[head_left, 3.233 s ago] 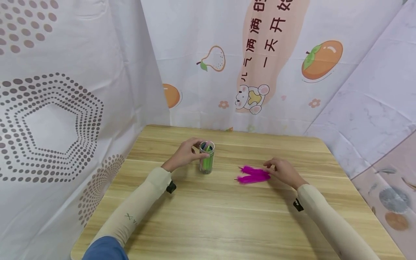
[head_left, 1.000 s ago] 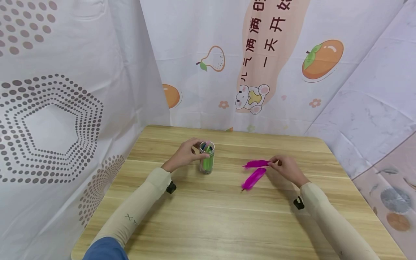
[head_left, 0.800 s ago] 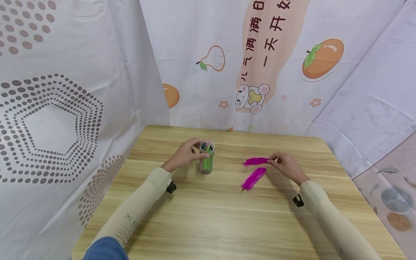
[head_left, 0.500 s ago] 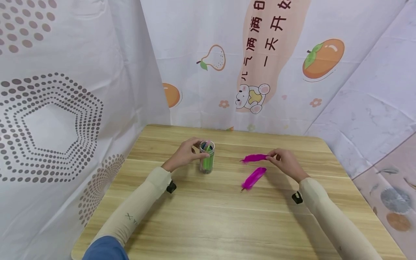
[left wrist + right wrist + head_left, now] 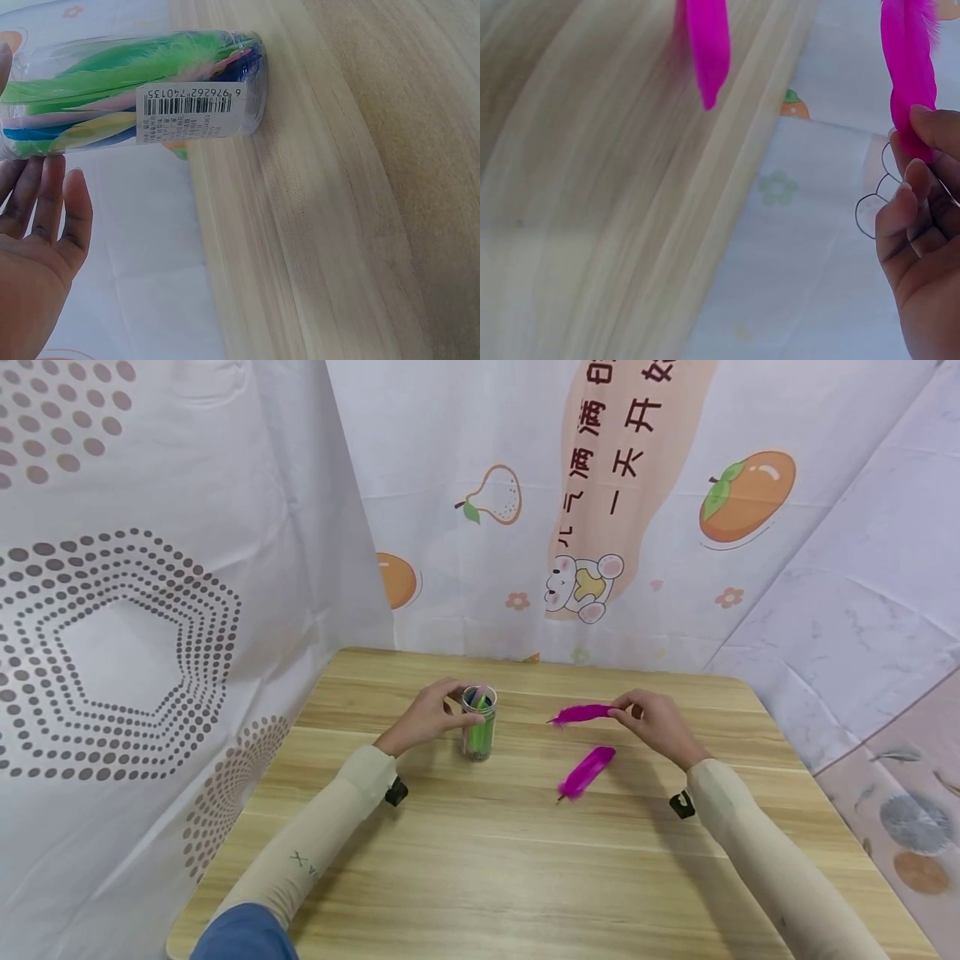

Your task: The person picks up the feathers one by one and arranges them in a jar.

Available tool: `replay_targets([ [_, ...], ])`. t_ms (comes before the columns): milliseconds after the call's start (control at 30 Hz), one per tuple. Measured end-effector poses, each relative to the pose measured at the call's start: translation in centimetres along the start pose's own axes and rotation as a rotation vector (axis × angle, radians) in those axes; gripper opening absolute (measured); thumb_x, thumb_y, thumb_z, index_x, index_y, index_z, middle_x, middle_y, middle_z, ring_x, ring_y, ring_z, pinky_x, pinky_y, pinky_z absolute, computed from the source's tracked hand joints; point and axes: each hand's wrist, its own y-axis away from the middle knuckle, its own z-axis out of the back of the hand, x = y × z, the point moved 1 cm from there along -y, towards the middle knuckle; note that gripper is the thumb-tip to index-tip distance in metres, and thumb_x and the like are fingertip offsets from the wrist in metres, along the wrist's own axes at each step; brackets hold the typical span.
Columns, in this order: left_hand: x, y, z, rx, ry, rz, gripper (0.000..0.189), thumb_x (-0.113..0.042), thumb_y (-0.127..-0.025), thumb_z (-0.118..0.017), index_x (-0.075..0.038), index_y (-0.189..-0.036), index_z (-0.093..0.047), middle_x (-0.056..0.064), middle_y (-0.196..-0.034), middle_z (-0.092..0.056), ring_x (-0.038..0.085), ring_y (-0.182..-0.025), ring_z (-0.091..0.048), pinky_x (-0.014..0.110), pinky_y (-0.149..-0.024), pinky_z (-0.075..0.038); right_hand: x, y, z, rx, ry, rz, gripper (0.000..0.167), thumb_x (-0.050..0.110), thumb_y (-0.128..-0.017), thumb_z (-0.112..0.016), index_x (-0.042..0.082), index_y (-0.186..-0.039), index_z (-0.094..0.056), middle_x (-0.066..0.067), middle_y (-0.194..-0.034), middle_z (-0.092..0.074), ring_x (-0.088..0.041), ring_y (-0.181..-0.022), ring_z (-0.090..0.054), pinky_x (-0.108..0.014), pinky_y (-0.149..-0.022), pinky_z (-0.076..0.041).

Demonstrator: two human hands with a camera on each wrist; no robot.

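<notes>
My left hand (image 5: 429, 718) grips a clear plastic jar (image 5: 478, 745) that stands upright on the table, thumb on the near side. Inside the jar are several feathers (image 5: 112, 71) in green, pink, yellow and blue; the left wrist view also shows a barcode label (image 5: 191, 112) on its wall. Between thumb and forefinger, my right hand (image 5: 660, 727) pinches the tip of a magenta feather (image 5: 583, 714), held above the table with its quill pointing left. A second magenta feather (image 5: 587, 773) lies slantwise on the table, nearer to me, with its quill toward the front left.
The wood-grain table (image 5: 480, 868) reaches back to a white printed curtain (image 5: 450, 593). Another dotted curtain (image 5: 127, 652) hangs along the left side. The jar stands left of both magenta feathers.
The two magenta feathers lay together earlier; now one is pinched and lifted by my right hand, which has moved back and slightly left. The left hand stays on the jar.
</notes>
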Motion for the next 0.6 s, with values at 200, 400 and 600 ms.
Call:
replay_targets([
  [200, -0.1, -0.1, 0.1, 0.006, 0.004, -0.005, 0.058, -0.048, -0.087, -0.081, -0.023, -0.136, -0.064, -0.007, -0.119, -0.064, 0.014, -0.105, -0.060, 0.035, -0.082, -0.055, 0.6, -0.7, 0.4, -0.012, -0.010, 0.025, 0.005, 0.014, -0.095, -0.077, 0.010, -0.096, -0.078, 0.002, -0.084, -0.071, -0.014, -0.063, -0.054, -0.028, -0.053, -0.042],
  [400, 0.0, -0.1, 0.1, 0.000, -0.001, -0.008, 0.056, -0.049, -0.087, -0.081, -0.025, -0.134, -0.065, -0.008, -0.116, -0.064, 0.013, -0.104, -0.060, 0.036, -0.081, -0.055, 1.3, -1.4, 0.6, -0.012, -0.016, 0.020, 0.004, 0.013, -0.096, -0.075, 0.010, -0.096, -0.078, 0.000, -0.088, -0.073, -0.014, -0.066, -0.054, -0.027, -0.055, -0.042],
  [600, 0.1, -0.1, 0.0, 0.000, 0.002, -0.016, 0.055, -0.049, -0.086, -0.082, -0.024, -0.133, -0.066, -0.008, -0.116, -0.064, 0.013, -0.104, -0.060, 0.035, -0.081, -0.055, 2.0, -2.0, 0.6, -0.008, -0.030, 0.023, 0.005, 0.014, -0.097, -0.075, 0.011, -0.096, -0.079, 0.001, -0.088, -0.073, -0.014, -0.067, -0.054, -0.028, -0.055, -0.042],
])
